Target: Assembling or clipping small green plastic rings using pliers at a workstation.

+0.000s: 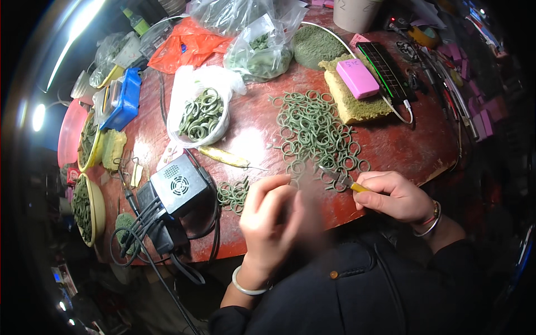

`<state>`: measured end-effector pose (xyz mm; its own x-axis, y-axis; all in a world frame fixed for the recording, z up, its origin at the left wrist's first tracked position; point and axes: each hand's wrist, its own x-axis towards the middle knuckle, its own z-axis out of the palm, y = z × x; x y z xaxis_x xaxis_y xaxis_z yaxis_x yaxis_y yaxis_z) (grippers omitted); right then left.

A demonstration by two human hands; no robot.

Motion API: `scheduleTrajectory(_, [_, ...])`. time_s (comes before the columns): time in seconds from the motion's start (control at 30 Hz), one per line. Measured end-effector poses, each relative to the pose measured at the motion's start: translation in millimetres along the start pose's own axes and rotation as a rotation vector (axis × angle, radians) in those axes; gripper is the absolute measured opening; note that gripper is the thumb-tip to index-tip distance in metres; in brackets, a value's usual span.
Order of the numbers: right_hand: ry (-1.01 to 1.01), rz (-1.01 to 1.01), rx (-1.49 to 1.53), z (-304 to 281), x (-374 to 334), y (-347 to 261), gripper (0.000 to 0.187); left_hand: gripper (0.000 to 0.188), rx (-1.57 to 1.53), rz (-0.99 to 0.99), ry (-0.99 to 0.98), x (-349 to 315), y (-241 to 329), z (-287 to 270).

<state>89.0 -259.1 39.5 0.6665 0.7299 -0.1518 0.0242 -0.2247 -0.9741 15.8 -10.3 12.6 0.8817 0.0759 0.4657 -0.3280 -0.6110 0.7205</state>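
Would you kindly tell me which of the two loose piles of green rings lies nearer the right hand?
The larger pile, spread by the tip of the yellow-handled tool in the right hand; the smaller pile lies beside the left hand.

Over there a pink block (358, 79) sits on a yellow sponge (338, 106); a blue plastic bin (125, 106), an orange-red plastic bag (187, 44) and a vented black box (180, 185) beside looping cables (146, 226) share the red worktop (413, 146).

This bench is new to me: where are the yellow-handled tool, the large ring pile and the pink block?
Yellow-handled tool (359, 187): head view, on its handle.
Large ring pile (314, 131): head view, near its middle.
Pink block (357, 80): head view, on its top face.
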Motion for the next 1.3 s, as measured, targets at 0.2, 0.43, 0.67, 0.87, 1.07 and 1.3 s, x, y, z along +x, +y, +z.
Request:
scheduleTrajectory(0.2, [-0.046, -0.095, -0.106, 3, 0, -3, 0.024, 0.015, -0.775, -0.463, -0.045, -17, -15, -9])
scheduleTrajectory(0.43, [-0.107, -0.146, -0.194, 13, 5, -9, 0.029, 0.015, -0.731, -0.344, -0.052, -18, -15, -9])
scheduleTrajectory(0.67, [-0.154, -0.189, -0.222, 11, 5, -15, 0.026, 0.013, -0.712, -0.283, -0.070, -22, -17, -10])
scheduleTrajectory(0.87, [-0.173, -0.219, -0.231, 9, 3, -12, 0.025, 0.013, -0.676, -0.287, -0.055, -19, -11, -8])
scheduleTrajectory(1.07, [-0.219, -0.172, -0.216, 6, 2, -15, 0.026, 0.014, -0.595, -0.223, -0.074, -18, -10, -7])
scheduleTrajectory(1.3, [-0.233, -0.172, -0.207, 4, 3, -16, 0.025, 0.014, -0.577, -0.185, -0.094, -18, -13, -8])
